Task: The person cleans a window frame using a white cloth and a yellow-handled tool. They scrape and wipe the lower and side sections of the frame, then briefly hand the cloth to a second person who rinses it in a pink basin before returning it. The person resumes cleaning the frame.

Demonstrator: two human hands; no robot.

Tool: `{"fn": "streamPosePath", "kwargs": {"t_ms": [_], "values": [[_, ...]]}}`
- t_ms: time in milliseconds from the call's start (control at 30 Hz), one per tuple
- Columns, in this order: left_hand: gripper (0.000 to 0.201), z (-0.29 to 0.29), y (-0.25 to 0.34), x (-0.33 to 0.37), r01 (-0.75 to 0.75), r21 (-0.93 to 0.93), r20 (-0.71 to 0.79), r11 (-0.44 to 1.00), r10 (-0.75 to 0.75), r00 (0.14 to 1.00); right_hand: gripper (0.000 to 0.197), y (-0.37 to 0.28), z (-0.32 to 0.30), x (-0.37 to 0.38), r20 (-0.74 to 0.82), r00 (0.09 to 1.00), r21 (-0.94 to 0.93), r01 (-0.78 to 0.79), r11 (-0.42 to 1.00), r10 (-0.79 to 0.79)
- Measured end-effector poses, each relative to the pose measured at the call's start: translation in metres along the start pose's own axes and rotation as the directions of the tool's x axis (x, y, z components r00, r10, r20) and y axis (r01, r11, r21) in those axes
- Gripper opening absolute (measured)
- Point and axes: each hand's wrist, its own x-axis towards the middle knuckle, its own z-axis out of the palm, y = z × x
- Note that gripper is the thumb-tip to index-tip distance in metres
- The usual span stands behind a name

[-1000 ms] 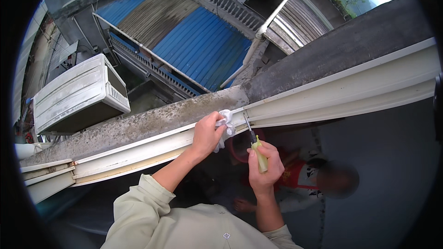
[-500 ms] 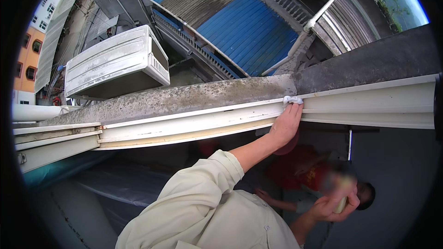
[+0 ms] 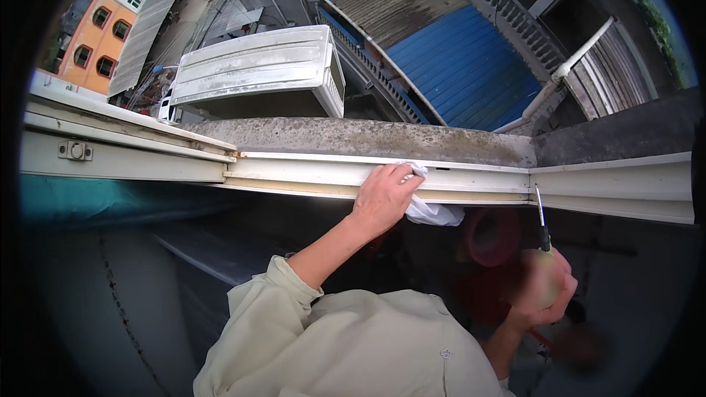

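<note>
My left hand [image 3: 384, 195] presses a crumpled white cloth [image 3: 435, 213] onto the white window track [image 3: 309, 173]. Part of the cloth sticks up past my fingertips, and the rest droops over the track's inner edge. My right hand [image 3: 546, 300] grips what looks like a screwdriver [image 3: 543, 224], with a thin metal shaft, a black collar and a pale yellowish handle mostly covered by my fingers. The shaft points up, its tip at the frame's corner joint; whether it touches there I cannot tell.
Beyond the track runs a rough concrete ledge [image 3: 353, 136]. Past it stand a white outdoor unit [image 3: 257, 66] and a blue metal roof [image 3: 463, 59]. A sliding-frame section with a latch [image 3: 75, 151] is at left. Below the track are a round pink thing [image 3: 493, 239] and blurred red shapes.
My left hand has slid the cloth leftward along the track, away from the corner, and more cloth shows. The screwdriver's tip has come up to the corner joint. The view has shifted left.
</note>
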Motion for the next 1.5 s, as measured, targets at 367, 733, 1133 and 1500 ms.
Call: {"fn": "streamPosePath", "kwargs": {"t_ms": [367,733,1133,1500], "values": [[0.043,-0.135,-0.081,-0.084,0.401,0.009,-0.226,0.916,-0.389,0.893,0.024,-0.016,0.022,-0.014,0.187,0.982,0.173,-0.044,0.984,0.011],[0.048,-0.113,0.022,-0.052,0.111,-0.503,-0.058,0.857,-0.162,0.985,0.026,-0.042,0.083,-0.024,0.379,0.923,0.473,-0.138,0.870,-0.060],[0.042,-0.150,-0.056,-0.104,0.309,-0.169,-0.502,0.936,-0.352,0.790,0.022,-0.056,0.264,-0.034,0.574,0.760,0.539,-0.069,0.840,-0.306],[0.044,-0.127,-0.099,-0.118,0.556,0.275,-0.352,0.784,-0.456,0.817,0.020,-0.065,0.310,-0.048,0.703,0.405,0.521,0.268,0.810,-0.585]]}}
